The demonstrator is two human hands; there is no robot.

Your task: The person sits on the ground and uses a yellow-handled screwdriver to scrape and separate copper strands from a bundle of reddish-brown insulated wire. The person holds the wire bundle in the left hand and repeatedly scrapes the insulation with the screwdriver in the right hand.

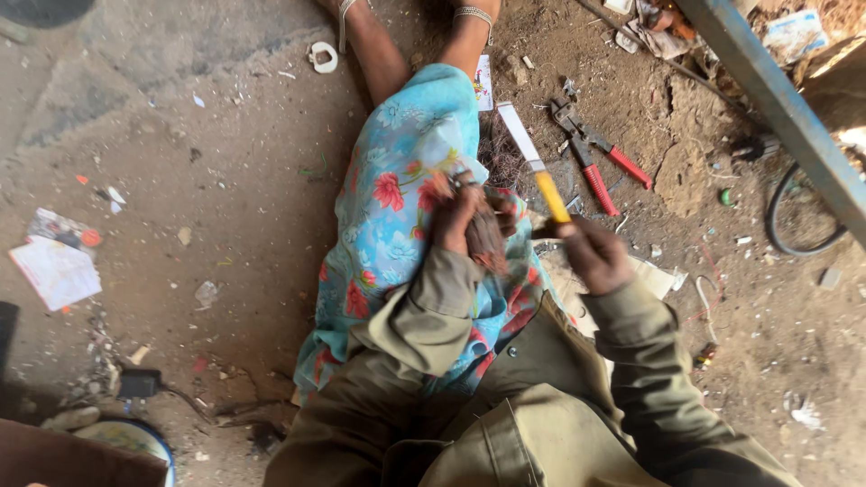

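Gripping a dark brownish bundle (485,236) against the floral blue cloth (397,216) on the lap, the left hand (460,216) is curled shut, so the bundle's make is hard to tell. The right hand (591,255), closed, holds a yellow-handled knife (534,162), blade pointing far, its handle end hidden in the fist. Red-handled cutters (591,153) lie just right of the blade. White and orange printed paper (56,261) lies far left; a torn pale wrapper (794,34) sits at the far right, blurred.
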